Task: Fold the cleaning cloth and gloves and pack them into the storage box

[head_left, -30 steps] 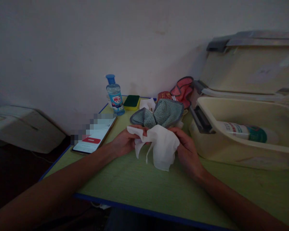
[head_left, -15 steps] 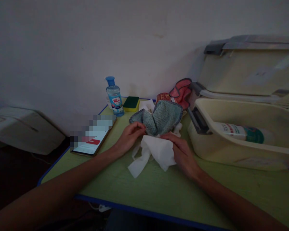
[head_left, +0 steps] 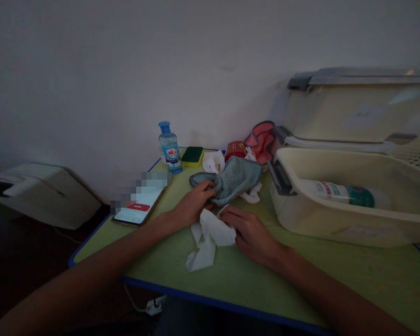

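A crumpled white tissue (head_left: 213,233) hangs between my hands, just above the green table (head_left: 266,284), its lower end trailing toward the near side. My right hand (head_left: 252,233) pinches its right side, fingers curled. At its upper left corner is my left hand (head_left: 194,205), fingers bent and closed around the edge, the fingertips overlapping a grey-blue cloth (head_left: 238,177) with a checked border. The exact grip of the left fingertips is partly hidden. Behind the cloth lie more white tissue (head_left: 213,162), a red patterned roll-like item (head_left: 235,150) and a red cloth (head_left: 262,140).
At the right stands an open cream plastic box (head_left: 329,224) with its lid up, holding a white and green bottle (head_left: 360,197). A blue bottle (head_left: 171,151), a green-yellow sponge (head_left: 192,157) and a phone (head_left: 140,205) are on the left. A white bin-like box (head_left: 56,196) is beyond the table.
My right hand has drawn left, closer to my left hand, and the tissue is more bunched. My left fingers now reach over the grey-blue cloth, which looks flatter. The view has tilted slightly.
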The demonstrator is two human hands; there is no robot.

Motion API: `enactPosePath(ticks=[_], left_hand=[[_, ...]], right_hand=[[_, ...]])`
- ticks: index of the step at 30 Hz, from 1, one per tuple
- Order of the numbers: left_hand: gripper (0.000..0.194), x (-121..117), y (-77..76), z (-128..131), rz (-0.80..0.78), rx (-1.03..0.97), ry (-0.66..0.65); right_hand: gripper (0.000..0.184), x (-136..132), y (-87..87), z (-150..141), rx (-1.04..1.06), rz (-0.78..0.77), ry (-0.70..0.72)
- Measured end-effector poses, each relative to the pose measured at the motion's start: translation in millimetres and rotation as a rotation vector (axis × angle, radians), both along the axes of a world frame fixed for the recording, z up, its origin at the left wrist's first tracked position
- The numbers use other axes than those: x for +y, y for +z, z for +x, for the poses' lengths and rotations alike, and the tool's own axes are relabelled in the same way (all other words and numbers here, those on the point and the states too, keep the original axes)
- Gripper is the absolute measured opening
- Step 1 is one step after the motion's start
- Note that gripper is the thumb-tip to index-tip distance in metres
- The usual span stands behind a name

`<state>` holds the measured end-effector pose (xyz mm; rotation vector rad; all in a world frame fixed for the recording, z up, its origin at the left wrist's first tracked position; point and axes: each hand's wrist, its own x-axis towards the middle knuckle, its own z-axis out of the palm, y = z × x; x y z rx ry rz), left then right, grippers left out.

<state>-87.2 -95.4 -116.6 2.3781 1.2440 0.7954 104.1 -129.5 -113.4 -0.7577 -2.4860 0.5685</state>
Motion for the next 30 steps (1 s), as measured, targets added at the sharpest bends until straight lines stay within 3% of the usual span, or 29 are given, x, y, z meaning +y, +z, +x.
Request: enactPosePath(ticks=[2,4,7,8,11,14,17,20,23,26,30], left_hand=[[0.005,8,9.5,2,0.001,-0.011,0.029],[0.014,19,23.3,2,-0.008,-0.097,0.147],[0.019,38,49.5,1,0.044,-0.35,0.341],[0.017,43,58.7,0,0.104,-0.548,0.373],[0.015,56,82.6,-2,0.321,-1.014,0.356],[0.017,64,94.3,-1,0.493,-1.094,0.324],[0.006,72,87.2,5,0.421,-0.879,0.348],[0.032,80,65.4,15,0.121,-0.532,0.431],[0.049,84,45.1,26,0.064,-0.441,0.472],[0.036,85,38.1,39,0.076,-0.403,0.411],[0.009,93,36.0,61,-0.032,-0.345,0.267]], right_hand=[[0.031,0,-0.8,0,-0.015,0.019,-0.005],[0.031,-1,-0.2,1,-0.036,0.041,-0.018],[0.028,-3,2.6,1,-0.045,0.058,-0.014],[0.028,-3,3.5,1,-0.045,0.063,-0.009],[0.029,-3,5.3,1,-0.067,0.073,-0.009],[0.031,-3,6.6,1,-0.112,0.074,-0.012],[0.032,-4,8.4,2,-0.15,0.098,-0.016],[0.032,-5,9.8,2,-0.177,0.117,-0.011],[0.033,-5,9.7,2,-0.207,0.12,-0.024],[0.032,-5,8.8,1,-0.222,0.109,-0.022],[0.031,-5,7.6,1,-0.2,0.121,-0.026]])
